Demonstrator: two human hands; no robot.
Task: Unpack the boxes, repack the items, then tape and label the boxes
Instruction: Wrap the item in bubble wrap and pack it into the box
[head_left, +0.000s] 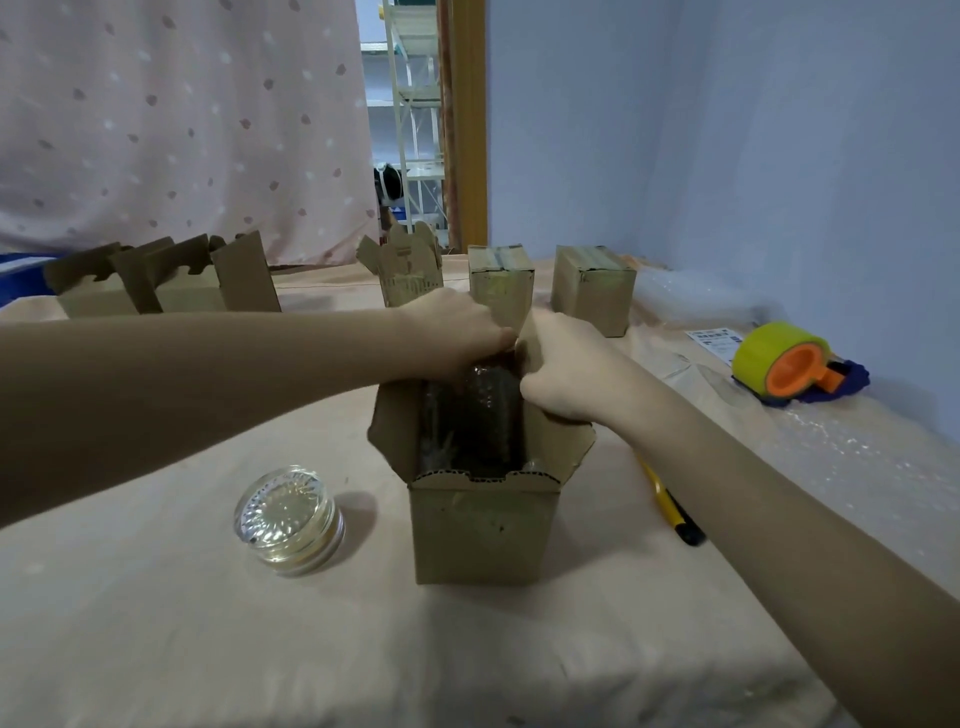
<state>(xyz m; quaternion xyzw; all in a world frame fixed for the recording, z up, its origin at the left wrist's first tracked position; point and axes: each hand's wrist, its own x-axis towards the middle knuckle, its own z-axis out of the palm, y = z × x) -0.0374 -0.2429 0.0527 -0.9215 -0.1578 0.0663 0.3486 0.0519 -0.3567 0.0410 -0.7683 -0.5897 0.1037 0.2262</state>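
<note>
Nearest the bench's front edge stood the open box (483, 525), mid-bench. Both hands, left (457, 332) and right (561, 364), gripped the wrapped item (478, 415) inside. Judged risk: lifting could tip the box onto the jar (289, 521) beside it.

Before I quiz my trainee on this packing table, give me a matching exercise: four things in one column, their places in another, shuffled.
Things:
1. glass jar
2. tape dispenser
3. yellow-and-black cutter
4. dark wrapped item

Places:
A. inside the open box
B. far right, near the blue wall
C. on the cloth, left of the open box
D. on the cloth, just right of the open box, partly under the right forearm

Pairs: 1-C, 2-B, 3-D, 4-A
</note>
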